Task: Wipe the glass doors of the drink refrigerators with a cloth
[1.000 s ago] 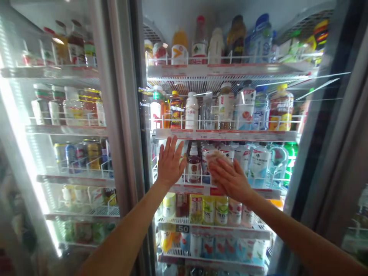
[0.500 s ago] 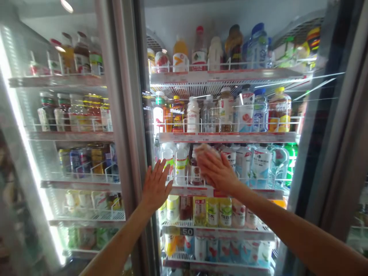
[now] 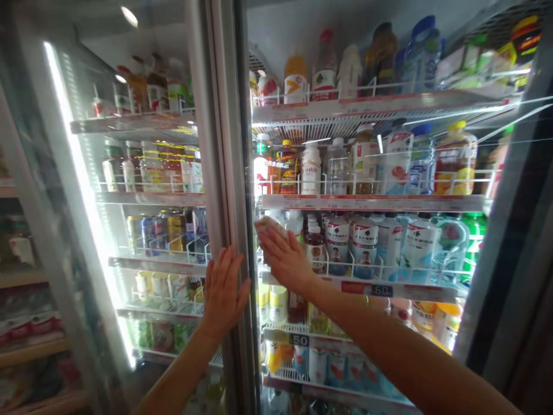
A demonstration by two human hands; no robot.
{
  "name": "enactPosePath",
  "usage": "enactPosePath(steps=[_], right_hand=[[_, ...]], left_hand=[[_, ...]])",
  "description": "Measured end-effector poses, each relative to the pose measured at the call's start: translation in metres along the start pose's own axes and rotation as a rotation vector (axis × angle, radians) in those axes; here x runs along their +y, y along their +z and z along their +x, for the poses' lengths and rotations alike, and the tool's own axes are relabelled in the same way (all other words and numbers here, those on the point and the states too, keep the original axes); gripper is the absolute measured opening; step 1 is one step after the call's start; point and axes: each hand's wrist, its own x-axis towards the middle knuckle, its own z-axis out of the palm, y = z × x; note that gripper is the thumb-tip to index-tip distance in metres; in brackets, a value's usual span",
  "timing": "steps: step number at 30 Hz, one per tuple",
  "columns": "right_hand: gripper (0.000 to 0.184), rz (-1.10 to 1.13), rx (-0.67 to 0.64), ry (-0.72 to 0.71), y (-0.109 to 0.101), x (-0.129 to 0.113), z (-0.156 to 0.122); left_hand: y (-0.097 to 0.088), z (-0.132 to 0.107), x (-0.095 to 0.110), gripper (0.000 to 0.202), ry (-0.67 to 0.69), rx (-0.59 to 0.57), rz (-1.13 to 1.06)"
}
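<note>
My left hand [image 3: 224,288] lies flat with fingers stretched out against the metal door frame [image 3: 224,150] between two glass cooler doors. My right hand [image 3: 283,256] presses a pale cloth [image 3: 270,226] flat against the right glass door [image 3: 371,242], fingers extended over it. Behind that glass stand white bottles with red labels [image 3: 363,245] on the third shelf, and a dark bottle [image 3: 315,248] just right of my hand.
Both coolers hold several wire shelves of drink bottles and cans [image 3: 168,230]. Orange and white bottles [image 3: 322,72] line the top shelf. A bright light strip [image 3: 86,190] runs down the left cooler. Store shelving [image 3: 21,288] shows at far left.
Both hands have slid leftward across the glass. The left hand dropped from the right door onto the frame; the right hand with the cloth moved toward the door's left edge. The view shifted left.
</note>
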Motion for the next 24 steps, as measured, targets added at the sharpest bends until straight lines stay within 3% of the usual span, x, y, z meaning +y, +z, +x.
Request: enactPosePath(steps=[2, 4, 6, 8, 13, 14, 18, 19, 22, 24], right_hand=[[0.04, 0.019, -0.03, -0.066, 0.011, -0.021, -0.016], [0.039, 0.079, -0.099, -0.227, 0.021, -0.042, -0.04], [0.037, 0.121, -0.14, -0.322, 0.024, -0.046, -0.048], [0.038, 0.104, -0.13, -0.284, 0.017, -0.027, -0.026], [0.04, -0.068, 0.059, 0.107, -0.02, 0.044, 0.059], [0.039, -0.083, 0.074, 0.097, -0.024, 0.051, 0.065], [0.035, -0.097, 0.02, -0.199, -0.036, 0.064, 0.069], [0.035, -0.109, 0.031, -0.171, -0.04, 0.071, 0.073], [0.039, -0.154, 0.141, 0.128, -0.058, 0.094, 0.094], [0.04, -0.176, 0.174, 0.154, -0.066, 0.106, 0.105]], left_hand=[[-0.002, -0.004, -0.004, 0.064, -0.004, -0.005, 0.015], [-0.005, -0.008, -0.007, 0.065, 0.006, -0.017, 0.027], [-0.009, -0.01, -0.01, 0.065, 0.024, -0.03, 0.031], [-0.011, -0.006, -0.013, 0.064, 0.039, -0.023, 0.028], [-0.008, 0.029, -0.016, 0.064, 0.053, 0.035, 0.027], [-0.007, 0.039, -0.015, 0.064, 0.06, 0.055, 0.023], [-0.006, 0.083, -0.011, 0.063, 0.088, 0.136, -0.007], [-0.006, 0.093, -0.011, 0.063, 0.086, 0.155, -0.014], [-0.002, 0.119, -0.009, 0.059, 0.057, 0.201, -0.029], [0.002, 0.133, -0.009, 0.057, 0.036, 0.22, -0.04]])
